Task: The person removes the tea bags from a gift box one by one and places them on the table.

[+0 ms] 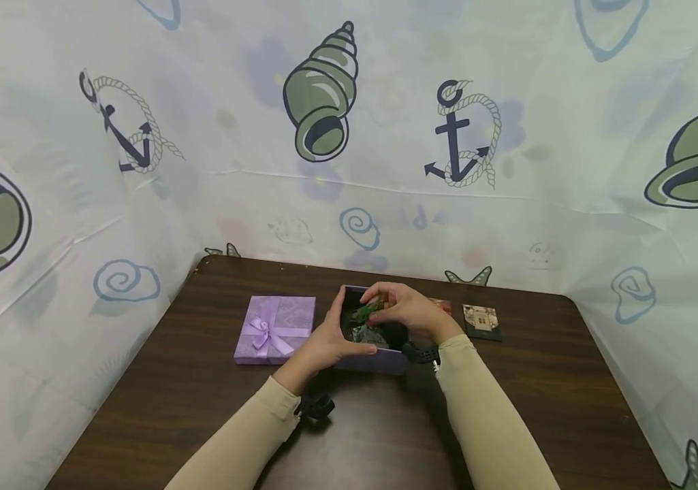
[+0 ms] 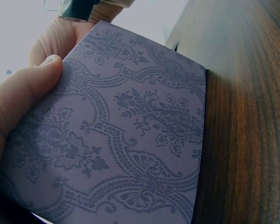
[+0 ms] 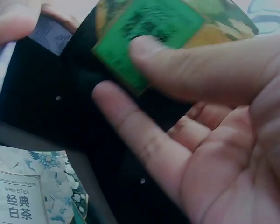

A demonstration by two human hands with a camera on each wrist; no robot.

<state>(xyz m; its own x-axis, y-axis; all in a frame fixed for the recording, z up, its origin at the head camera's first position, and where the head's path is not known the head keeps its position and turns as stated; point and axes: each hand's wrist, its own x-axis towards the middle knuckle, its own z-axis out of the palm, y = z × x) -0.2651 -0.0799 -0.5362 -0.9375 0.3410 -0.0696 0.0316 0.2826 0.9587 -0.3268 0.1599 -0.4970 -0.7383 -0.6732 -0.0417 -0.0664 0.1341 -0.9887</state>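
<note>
A purple patterned box point(image 1: 373, 362) stands uncovered on the table, its inside black. My left hand point(image 1: 324, 340) holds the box at its left side, and the left wrist view shows the thumb against the patterned outer wall point(image 2: 130, 126). Over the box opening, my right hand point(image 1: 413, 309) pinches a small packet with a green square label point(image 3: 149, 37) and a floral yellow-and-green print. Inside the box lies a pale packet point(image 3: 23, 186) printed "White Tea", with blue flowers. Part of the box interior is hidden by my right hand.
Left of the box lies a purple lid point(image 1: 275, 330) with a ribbon bow. To the right is a dark flat packet point(image 1: 482, 321) with a house picture, and a reddish item point(image 1: 443, 305) partly behind my right wrist. A patterned cloth point(image 1: 385, 224) hangs behind the brown table point(image 1: 159, 408).
</note>
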